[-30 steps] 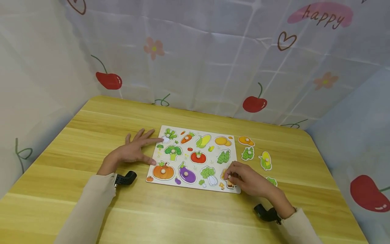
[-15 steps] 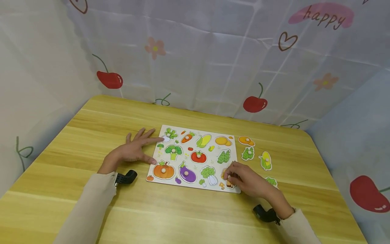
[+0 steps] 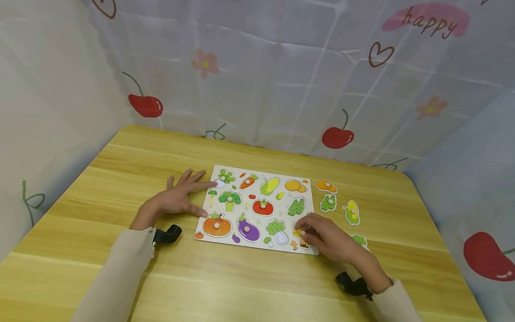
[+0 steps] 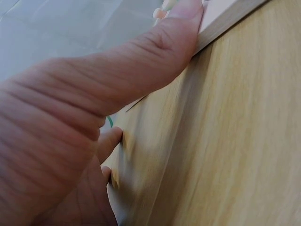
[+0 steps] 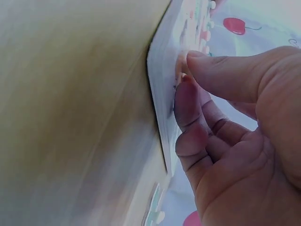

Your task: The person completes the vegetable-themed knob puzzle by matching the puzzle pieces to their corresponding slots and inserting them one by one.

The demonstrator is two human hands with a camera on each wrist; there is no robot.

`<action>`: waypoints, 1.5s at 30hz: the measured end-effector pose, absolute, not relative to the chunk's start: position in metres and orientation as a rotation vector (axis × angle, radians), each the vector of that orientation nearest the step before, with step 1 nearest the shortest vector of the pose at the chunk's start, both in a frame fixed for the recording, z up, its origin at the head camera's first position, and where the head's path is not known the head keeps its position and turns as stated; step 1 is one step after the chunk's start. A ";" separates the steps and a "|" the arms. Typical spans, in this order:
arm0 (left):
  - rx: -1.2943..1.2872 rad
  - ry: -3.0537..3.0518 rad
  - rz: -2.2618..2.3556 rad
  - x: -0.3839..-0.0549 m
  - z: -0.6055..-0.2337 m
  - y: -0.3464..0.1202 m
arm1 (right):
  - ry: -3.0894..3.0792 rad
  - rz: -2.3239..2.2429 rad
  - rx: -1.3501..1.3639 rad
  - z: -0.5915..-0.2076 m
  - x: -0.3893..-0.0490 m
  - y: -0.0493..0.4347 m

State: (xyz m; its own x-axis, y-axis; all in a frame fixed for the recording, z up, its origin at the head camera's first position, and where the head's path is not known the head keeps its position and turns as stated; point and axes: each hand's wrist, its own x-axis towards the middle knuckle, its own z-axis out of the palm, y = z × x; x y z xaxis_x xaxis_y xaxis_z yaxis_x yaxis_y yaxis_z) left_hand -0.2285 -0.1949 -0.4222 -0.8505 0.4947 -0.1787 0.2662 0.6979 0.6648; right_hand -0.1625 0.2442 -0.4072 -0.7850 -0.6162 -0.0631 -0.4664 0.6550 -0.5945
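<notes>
A wooden vegetable puzzle board [image 3: 257,223] lies flat on the table. My left hand [image 3: 175,199] spreads its fingers at the board's left side, index finger by the radish piece [image 3: 223,179] and thumb [image 4: 181,23] on the board's edge. At the near right corner, my right hand [image 3: 327,237] pinches about the knob of the mushroom piece [image 3: 305,243], which lies at its slot; whether it sits fully flush I cannot tell. The fingers of the right hand [image 5: 190,99] cover part of that piece. Knobbed pieces such as the pumpkin [image 3: 217,226], eggplant [image 3: 249,231] and tomato [image 3: 263,208] sit in the board.
Right of the board lie loose pieces: potato [image 3: 325,185], green bamboo-shoot-like piece [image 3: 328,203], corn [image 3: 352,212] and a leafy piece [image 3: 359,240] partly behind the right wrist. A patterned curtain [image 3: 261,89] hangs behind the table [image 3: 225,286].
The right index finger has shifted slightly up and away, so more of the mushroom piece shows. The left hand stays in place.
</notes>
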 end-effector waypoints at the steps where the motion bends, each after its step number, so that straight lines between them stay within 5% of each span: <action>1: 0.595 2.563 0.926 -0.228 -0.422 -0.195 | 2.621 -0.835 -0.871 -0.407 -0.162 0.245; 45: 0.583 2.572 0.924 -0.231 -0.427 -0.195 | 2.789 -0.847 -0.858 -0.393 -0.138 0.356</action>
State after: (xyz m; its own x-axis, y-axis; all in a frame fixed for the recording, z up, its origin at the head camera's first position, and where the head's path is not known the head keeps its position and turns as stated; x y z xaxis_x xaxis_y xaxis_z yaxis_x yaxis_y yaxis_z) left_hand -0.2306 -0.1952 -0.4265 -0.8562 0.4846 -0.1790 0.2599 0.7035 0.6615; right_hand -0.1380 0.3559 -0.3933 -0.8358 -0.5455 0.0626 -0.4882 0.6861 -0.5394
